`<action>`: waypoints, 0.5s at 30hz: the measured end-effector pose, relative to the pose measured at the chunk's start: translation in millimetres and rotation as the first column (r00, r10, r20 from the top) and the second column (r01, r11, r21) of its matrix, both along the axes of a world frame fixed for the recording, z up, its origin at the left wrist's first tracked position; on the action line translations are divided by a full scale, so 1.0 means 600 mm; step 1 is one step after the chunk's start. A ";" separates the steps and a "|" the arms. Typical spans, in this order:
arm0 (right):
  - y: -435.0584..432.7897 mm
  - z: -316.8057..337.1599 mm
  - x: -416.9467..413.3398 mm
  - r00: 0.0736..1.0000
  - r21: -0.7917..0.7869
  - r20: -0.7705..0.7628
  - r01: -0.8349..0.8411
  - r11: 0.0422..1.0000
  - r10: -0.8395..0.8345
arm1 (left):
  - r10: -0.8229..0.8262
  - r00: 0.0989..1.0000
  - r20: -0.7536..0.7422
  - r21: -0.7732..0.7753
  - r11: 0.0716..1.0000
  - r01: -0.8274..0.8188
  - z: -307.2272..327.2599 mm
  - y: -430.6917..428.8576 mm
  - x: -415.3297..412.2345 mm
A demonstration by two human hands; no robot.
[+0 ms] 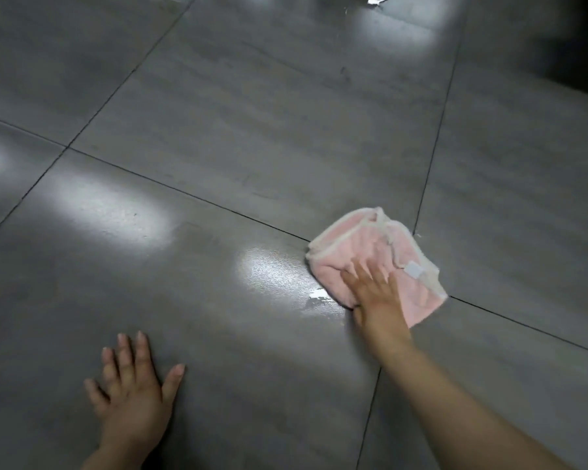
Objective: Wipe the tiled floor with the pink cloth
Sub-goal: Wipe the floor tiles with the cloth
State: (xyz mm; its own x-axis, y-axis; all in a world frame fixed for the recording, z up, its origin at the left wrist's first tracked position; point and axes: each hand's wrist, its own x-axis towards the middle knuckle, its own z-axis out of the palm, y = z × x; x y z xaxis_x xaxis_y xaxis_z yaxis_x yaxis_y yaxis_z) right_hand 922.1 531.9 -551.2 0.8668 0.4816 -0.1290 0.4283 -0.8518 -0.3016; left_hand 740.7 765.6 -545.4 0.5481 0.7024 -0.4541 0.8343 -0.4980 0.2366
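Two hands lie flat on the grey tiled floor (252,147): right hand (375,296), fingers spread, presses the folded pink cloth (370,245) at centre-right; left hand (133,388), fingers spread, rests lower left.

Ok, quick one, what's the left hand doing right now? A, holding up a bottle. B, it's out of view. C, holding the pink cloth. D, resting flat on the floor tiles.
D: the left hand lies with fingers spread flat on the bare floor, well apart from the pink cloth, which the right hand presses down.
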 end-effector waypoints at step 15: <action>-0.334 0.008 -0.113 0.863 -0.137 -0.070 0.488 0.862 -0.500 | -0.485 0.868 -0.110 -0.083 0.874 0.478 0.030 -0.203 0.093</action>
